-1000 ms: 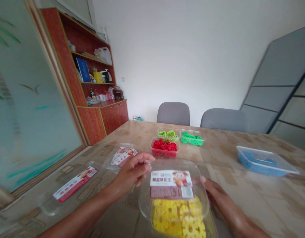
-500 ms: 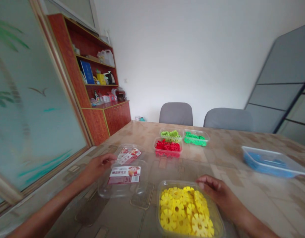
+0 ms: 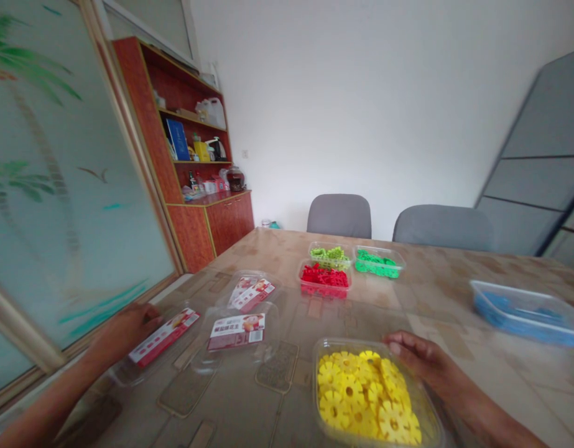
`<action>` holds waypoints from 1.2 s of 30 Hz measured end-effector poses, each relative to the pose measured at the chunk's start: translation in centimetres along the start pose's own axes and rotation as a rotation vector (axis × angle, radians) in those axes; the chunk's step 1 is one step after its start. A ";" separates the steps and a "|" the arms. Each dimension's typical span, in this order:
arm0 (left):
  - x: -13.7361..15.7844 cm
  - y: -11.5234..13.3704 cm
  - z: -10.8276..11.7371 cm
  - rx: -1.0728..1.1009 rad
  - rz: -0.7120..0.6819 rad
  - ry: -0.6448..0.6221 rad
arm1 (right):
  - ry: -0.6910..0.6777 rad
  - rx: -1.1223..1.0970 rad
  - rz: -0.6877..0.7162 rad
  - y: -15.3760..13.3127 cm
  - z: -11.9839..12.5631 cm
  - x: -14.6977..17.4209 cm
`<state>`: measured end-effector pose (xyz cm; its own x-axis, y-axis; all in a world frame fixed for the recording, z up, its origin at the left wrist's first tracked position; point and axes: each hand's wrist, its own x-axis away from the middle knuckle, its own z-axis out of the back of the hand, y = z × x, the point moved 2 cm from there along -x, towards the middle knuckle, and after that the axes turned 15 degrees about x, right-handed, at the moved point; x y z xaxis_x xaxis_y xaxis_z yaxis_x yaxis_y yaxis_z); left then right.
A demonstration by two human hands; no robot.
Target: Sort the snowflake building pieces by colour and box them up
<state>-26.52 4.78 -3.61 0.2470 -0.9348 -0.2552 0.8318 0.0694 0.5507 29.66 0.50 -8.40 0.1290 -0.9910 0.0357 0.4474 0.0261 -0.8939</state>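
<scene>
One labelled lid [image 3: 165,338] lies well left of the yellow tub [image 3: 428,419], my left hand [image 3: 128,328] bent at its edge; my right hand [image 3: 420,354] is half-curled at the tub's far right corner; whether either grips, I cannot tell

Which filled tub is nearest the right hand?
The tub holding yellow pieces, beside that hand; others hold red pieces, green pieces or blue pieces, farther away.

The near tub [image 3: 425,407] is clear, glossy plastic; the yellow discs [image 3: 367,395], smooth plastic; the cabinet [image 3: 189,231], wood.
</scene>
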 end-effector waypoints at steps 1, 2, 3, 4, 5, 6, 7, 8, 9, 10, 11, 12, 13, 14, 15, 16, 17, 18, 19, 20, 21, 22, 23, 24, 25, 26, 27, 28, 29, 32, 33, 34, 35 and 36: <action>-0.1 -0.3 0.0 -0.013 0.004 -0.032 | 0.001 -0.003 -0.011 -0.2 0.0 0.1; -0.1 -0.5 -0.1 -0.026 0.000 -0.060 | 0.007 -0.002 -0.021 -0.4 0.0 0.2; -0.3 -0.7 -0.1 -0.039 -0.001 -0.083 | 0.018 0.003 -0.028 -0.6 0.0 0.3; -0.4 -0.7 0.0 -0.048 0.006 -0.096 | 0.025 0.010 -0.031 -0.9 0.0 0.4; -0.6 -0.7 0.0 -0.057 0.016 -0.103 | 0.025 0.018 -0.030 -1.1 0.0 0.4; -0.7 -0.6 0.1 -0.063 0.029 -0.103 | 0.021 0.024 -0.028 -1.3 -0.1 0.5; -0.8 -0.4 0.2 -0.070 0.043 -0.096 | 0.012 0.026 -0.024 -1.4 -0.1 0.5; -0.8 0.1 0.3 -0.076 0.053 -0.082 | -0.002 0.023 -0.021 -1.4 -0.1 0.5; -0.7 0.7 0.5 -0.082 0.054 -0.064 | -0.015 0.019 -0.022 -1.3 -0.2 0.5; -0.5 1.5 0.8 -0.090 0.046 -0.044 | -0.022 0.014 -0.027 -1.2 -0.2 0.5; -0.2 2.5 1.0 -0.104 0.023 -0.030 | -0.025 0.009 -0.034 -1.1 -0.2 0.5; 0.1 3.6 1.3 -0.123 -0.009 -0.014 | -0.028 0.004 -0.041 -1.1 -0.2 0.5; 0.5 4.8 1.6 -0.157 -0.042 -0.003 | -0.026 -0.001 -0.045 -1.1 -0.2 0.5; 1.0 6.0 1.9 -0.200 -0.074 0.010 | -0.023 -0.003 -0.047 -1.3 -0.2 0.6; 1.4 7.1 2.3 -0.249 -0.081 0.046 | -0.015 -0.005 -0.048 -1.5 -0.2 0.7; 1.7 8.1 2.6 -0.295 -0.079 0.082 | -0.006 -0.008 -0.051 -1.8 -0.2 0.8; 2.1 9.0 3.0 -0.339 -0.071 0.129 | 0.005 -0.009 -0.055 -2.0 -0.2 0.9; 2.4 9.7 3.2 -0.370 -0.061 0.181 | 0.014 -0.011 -0.061 -2.3 -0.2 1.0; 2.6 10.4 3.4 -0.384 -0.058 0.226 | 0.020 -0.014 -0.065 -2.4 -0.3 1.0; 2.8 11.1 3.5 -0.376 -0.061 0.263 | 0.022 -0.022 -0.065 -2.5 -0.3 1.0; 3.0 11.7 3.5 -0.334 -0.072 0.278 | 0.019 -0.031 -0.061 -2.5 -0.4 1.0; 3.2 12.3 3.3 -0.260 -0.097 0.266 | 0.009 -0.042 -0.056 -2.4 -0.5 1.0; 3.4 12.8 3.1 -0.161 -0.131 0.233 | 0.003 -0.055 -0.050 -2.2 -0.5 0.9; 3.7 13.5 2.7 -0.058 -0.168 0.187 | -0.001 -0.065 -0.044 -2.0 -0.6 0.9; 3.9 14.1 2.3 0.036 -0.207 0.141 | -0.003 -0.070 -0.041 -1.8 -0.7 0.8; 4.1 14.7 1.8 0.109 -0.244 0.104 | -0.006 -0.072 -0.039 -1.5 -0.7 0.8; 4.3 15.4 1.3 0.157 -0.282 0.074 | -0.010 -0.072 -0.037 -1.4 -0.8 0.7; 4.5 16.0 0.8 0.188 -0.321 0.059 | -0.015 -0.073 -0.035 -1.2 -0.8 0.7; 4.7 16.6 0.3 0.208 -0.364 0.049 | -0.025 -0.074 -0.032 -1.1 -0.8 0.7; 5.2 18.6 -1.2 0.265 -0.496 0.000 | -0.042 -0.064 -0.022 -1.2 -0.6 0.8; 5.3 19.3 -1.6 0.281 -0.526 -0.015 | -0.044 -0.049 -0.015 -1.4 -0.5 0.8; 5.5 19.9 -1.9 0.296 -0.547 -0.032 | -0.045 -0.031 -0.006 -1.6 -0.5 0.8; 5.7 20.6 -2.2 0.309 -0.560 -0.052 | -0.047 -0.014 0.003 -1.8 -0.4 0.8; 5.8 21.2 -2.5 0.323 -0.571 -0.066 | -0.050 -0.001 0.012 -2.0 -0.3 0.8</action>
<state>-6.19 1.65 4.63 -0.2284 -0.8136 -0.5346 0.6292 -0.5424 0.5567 28.58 -0.41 -6.77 0.1783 -0.9828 0.0476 0.4444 0.0373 -0.8951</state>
